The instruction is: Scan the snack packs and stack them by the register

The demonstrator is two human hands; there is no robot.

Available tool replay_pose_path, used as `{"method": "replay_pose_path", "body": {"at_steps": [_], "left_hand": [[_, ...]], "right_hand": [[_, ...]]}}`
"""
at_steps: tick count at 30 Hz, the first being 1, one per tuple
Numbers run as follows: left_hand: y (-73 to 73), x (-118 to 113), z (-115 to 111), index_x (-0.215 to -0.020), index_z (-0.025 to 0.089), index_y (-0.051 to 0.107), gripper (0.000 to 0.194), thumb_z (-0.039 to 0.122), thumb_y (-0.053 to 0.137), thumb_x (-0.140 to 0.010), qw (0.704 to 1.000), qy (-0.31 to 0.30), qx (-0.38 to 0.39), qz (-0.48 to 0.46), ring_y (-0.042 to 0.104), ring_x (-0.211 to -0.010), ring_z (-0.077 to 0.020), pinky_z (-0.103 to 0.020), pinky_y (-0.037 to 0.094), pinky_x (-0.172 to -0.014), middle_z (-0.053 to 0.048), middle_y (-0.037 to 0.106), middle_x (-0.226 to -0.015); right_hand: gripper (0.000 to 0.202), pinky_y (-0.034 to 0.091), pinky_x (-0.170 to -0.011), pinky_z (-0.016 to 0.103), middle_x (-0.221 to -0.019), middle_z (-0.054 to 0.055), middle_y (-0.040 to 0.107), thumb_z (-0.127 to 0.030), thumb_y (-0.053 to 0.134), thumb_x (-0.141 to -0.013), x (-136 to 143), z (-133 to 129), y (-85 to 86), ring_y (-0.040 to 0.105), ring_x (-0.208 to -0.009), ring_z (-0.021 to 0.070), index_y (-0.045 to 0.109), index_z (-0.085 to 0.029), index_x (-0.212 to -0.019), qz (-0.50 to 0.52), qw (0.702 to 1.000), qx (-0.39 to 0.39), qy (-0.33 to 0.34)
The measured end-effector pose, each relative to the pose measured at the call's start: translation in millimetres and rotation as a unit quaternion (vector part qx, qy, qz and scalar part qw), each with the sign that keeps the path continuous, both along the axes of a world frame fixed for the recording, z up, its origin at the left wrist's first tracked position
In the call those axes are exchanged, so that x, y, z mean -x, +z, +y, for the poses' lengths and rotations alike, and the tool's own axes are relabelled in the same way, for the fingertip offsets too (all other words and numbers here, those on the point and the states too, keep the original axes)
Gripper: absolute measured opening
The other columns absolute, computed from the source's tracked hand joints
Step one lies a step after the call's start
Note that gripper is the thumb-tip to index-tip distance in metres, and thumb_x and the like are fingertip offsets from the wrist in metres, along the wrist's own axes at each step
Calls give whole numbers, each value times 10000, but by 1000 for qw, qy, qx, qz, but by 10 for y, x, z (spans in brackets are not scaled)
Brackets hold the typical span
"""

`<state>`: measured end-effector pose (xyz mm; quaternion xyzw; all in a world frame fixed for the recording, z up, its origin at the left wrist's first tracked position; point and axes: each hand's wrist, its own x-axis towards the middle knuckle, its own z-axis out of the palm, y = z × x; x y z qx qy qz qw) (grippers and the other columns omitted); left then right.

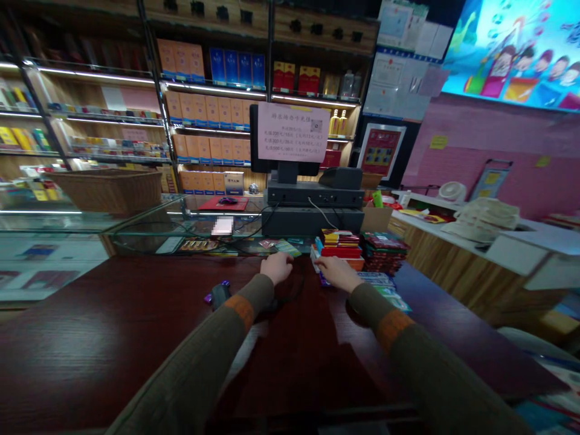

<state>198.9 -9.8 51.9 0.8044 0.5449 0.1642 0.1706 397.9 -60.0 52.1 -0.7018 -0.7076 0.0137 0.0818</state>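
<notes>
Over the far part of the dark red-brown table (149, 338) is my left hand (277, 267), its fingers curled, beside a small green-and-white card (288, 248). Whether those fingers hold anything is too small to tell. My right hand (338, 273) reaches to the near left side of a stack of red and yellow packets (341, 240), its fingertips near the white edge of the pile; a grip cannot be made out. Flat blue and green packets (393, 296) lie beside and beyond my right wrist. A pile of dark red packets (384, 252) stands to the right.
Behind the stacks stands a cash register screen (290, 133) with a pink paper sign. A dark device (221, 296) with a purple item lies left of my left wrist. At the left, a wicker basket (111, 188) sits on a glass counter (136, 226). A cable crosses the glass.
</notes>
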Motion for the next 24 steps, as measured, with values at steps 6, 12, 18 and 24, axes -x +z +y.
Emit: {"method": "replay_pose_path", "body": {"at_steps": [6,12,18,24], "left_hand": [[45,511,138,-1116,303,733,293,420,566,-906,999,28,-12,-23,661,-1142,-217,-304,481,-989,-19,733,-1212],[23,1054,283,-1100,290,745,323,460,532,-928,997,62,-19,-42,668,-1120,-210,-277,480,-977,-19,747,-1179],[-91,1589,357,-1081,293,752,311,438,524,-927,992,112,-12,-51,682,-1084,-210,-282,487,-961,-16,757,-1145],[-251,1990,377,-1107,277,747,312,419,571,-892,988,138,3,-63,666,-1120,-215,-279,480,-983,-24,742,-1198]], "right_hand": [[385,442,-1004,356,-1277,58,706,-258,414,-985,368,110,-33,632,-1198,250,690,-275,-1254,25,999,-5,39],[369,411,-1055,368,-1290,35,699,-272,424,-997,726,256,-104,614,-1214,238,695,-299,-1246,39,997,3,68],[375,403,-1073,374,-1305,2,693,-282,412,-995,1064,404,-183,592,-1252,225,688,-334,-1244,53,993,24,102],[381,395,-1088,383,-1331,18,681,-271,405,-992,1388,539,-260,587,-1266,231,687,-306,-1245,73,987,36,139]]}}
